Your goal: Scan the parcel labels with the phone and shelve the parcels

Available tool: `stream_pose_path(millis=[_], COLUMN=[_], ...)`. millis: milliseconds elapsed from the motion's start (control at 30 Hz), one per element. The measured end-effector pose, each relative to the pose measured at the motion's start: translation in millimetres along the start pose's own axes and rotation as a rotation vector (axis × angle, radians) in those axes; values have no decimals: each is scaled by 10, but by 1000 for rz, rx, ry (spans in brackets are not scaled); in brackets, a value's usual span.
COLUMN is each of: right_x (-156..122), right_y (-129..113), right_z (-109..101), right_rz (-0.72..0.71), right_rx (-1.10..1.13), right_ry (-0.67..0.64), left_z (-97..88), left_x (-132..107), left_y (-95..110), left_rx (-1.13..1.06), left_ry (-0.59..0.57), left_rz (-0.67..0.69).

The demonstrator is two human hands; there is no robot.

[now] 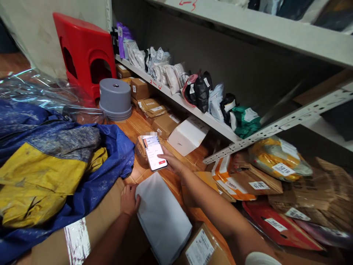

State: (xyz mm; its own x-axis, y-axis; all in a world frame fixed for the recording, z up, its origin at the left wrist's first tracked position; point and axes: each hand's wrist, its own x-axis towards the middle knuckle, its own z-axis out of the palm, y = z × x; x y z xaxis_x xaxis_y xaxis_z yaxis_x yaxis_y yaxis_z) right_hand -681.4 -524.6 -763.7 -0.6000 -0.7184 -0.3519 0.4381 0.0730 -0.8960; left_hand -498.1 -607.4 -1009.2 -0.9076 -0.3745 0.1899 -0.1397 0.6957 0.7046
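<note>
In my right hand (pixel 171 161) is a smartphone (pixel 154 152), its bright screen facing up and a red button showing near the bottom. The thumb lies over the screen's lower edge. Just below the phone sits a pale grey flat parcel (pixel 162 217), with my left hand (pixel 130 200) gripping its left edge, the thumb on top and the other fingers partly hidden. Beyond the phone, partly covered by it, is a brown wrapped package (pixel 141 151) on the wooden floor. A taped carton (pixel 205 246) with a white label lies beside the grey parcel.
A metal shelf (pixel 220 127) holds a row of bagged parcels. Several cartons, including a white box (pixel 189 136), stand beneath it. At right lie labelled parcels such as an orange-and-grey one (pixel 281 162). To the left are a blue-yellow tarp (pixel 46 176), red stool (pixel 85 48) and grey bucket (pixel 115 97).
</note>
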Motion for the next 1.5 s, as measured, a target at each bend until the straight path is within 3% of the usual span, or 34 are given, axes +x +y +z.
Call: stream_pose_path(millis=[300, 600, 933, 1167, 1367, 1500], right_x=[-359, -408, -571, -744, -1226, -1856], right_y=[119, 219, 213, 237, 262, 405], right_z=[149, 286, 334, 258, 83, -171], right_rz=[-50, -97, -72, -82, -36, 74], right_rx=[99, 154, 199, 169, 189, 277], right_ry=[-41, 90, 28, -22, 104, 180], left_z=[-36, -5, -9, -41, -104, -175], left_x=[9, 1, -1, 2, 67, 537], left_y=[23, -14, -12, 4, 95, 377], left_rx=[17, 31, 49, 40, -41, -16], left_ry=[0, 4, 41, 34, 76, 171], left_rz=[18, 28, 57, 60, -19, -74])
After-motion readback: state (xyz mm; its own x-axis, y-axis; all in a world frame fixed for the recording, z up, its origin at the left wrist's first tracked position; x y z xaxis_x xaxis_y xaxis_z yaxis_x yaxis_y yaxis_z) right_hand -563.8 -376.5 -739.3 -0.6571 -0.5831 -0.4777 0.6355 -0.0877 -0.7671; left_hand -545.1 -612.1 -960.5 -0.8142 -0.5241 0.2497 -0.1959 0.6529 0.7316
